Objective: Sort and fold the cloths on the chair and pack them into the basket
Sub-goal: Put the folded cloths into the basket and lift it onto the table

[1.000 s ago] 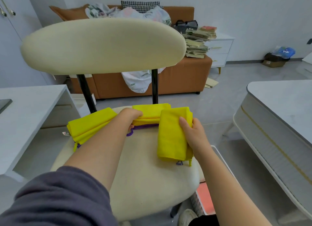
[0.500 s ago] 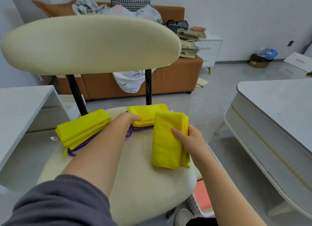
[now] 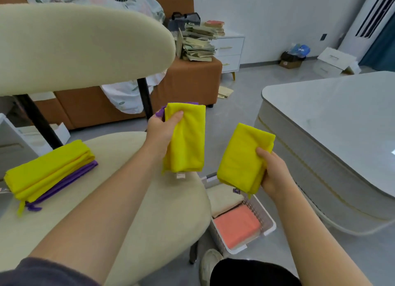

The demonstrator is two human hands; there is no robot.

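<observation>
Head view, packing partly done: the left hand [image 3: 159, 132] grips one folded yellow cloth [image 3: 186, 142] in curled fingers above the cream padded chair [image 3: 171, 211], the right hand [image 3: 274, 174] grips a second yellow folded cloth [image 3: 240, 157] over the white plastic basket [image 3: 265, 218] (a salmon cloth [image 3: 236, 227] already inside), a yellow-and-purple folded stack [image 3: 49, 170] waiting on the seat.

Each hand [image 3: 159, 129] [image 3: 272, 174] grips folded yellow cloth [image 3: 184, 140] [image 3: 241, 157] above chair [image 3: 149, 200].

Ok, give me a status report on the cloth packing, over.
Left hand grips a yellow cloth, right hand grips a second yellow cloth. One folded stack on the chair. Basket part filled, nothing blocking it.
</observation>
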